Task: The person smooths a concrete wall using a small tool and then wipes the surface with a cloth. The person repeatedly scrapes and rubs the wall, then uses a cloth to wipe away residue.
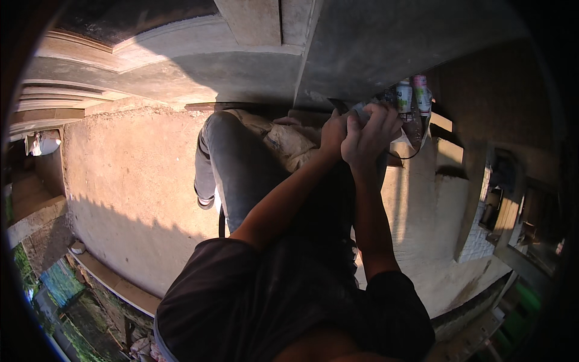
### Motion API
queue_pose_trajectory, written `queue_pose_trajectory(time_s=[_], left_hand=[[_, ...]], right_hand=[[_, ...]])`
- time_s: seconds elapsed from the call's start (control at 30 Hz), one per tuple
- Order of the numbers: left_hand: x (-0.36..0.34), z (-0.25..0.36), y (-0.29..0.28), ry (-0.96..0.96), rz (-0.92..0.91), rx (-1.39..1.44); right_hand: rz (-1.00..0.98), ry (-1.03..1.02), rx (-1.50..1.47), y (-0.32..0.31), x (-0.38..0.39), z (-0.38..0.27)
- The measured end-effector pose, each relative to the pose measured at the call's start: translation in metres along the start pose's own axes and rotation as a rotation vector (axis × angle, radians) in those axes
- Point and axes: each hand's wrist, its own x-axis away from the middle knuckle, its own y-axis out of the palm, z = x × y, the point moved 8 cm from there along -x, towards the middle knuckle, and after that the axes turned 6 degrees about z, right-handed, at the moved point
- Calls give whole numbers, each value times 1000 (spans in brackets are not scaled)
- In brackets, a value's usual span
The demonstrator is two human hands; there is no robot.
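My left hand and my right hand are close together beyond my knees, both with fingers curled. They grip something small and greyish, mostly hidden by the fingers; I cannot make out what it is. Just right of my right hand, a white bottle and a pink-and-white container stand among other small items and a dark cord. A crumpled beige sack-like bundle lies left of my hands, beside my grey-trousered leg.
A grey wall rises in front of me. The sunlit concrete floor spreads to my left, bordered by a low ledge. Pale steps and a wooden structure are on the right.
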Motion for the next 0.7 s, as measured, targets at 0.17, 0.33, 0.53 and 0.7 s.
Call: queue_pose_trajectory(time_s=[0.17, 0.33, 0.53, 0.7], left_hand=[[0, -5, -1, 7, -40, -15], [10, 25, -6, 118, -13, -45], [7, 34, -10, 50, 3, -35], [8, 31, -16, 56, -7, -45]], right_hand=[[14, 18, -80, -6, 2, 9], [-10, 84, -190, -26, 29, 23], [-24, 140, -258, -12, 39, 17], [-75, 145, -211, -11, 46, 21]])
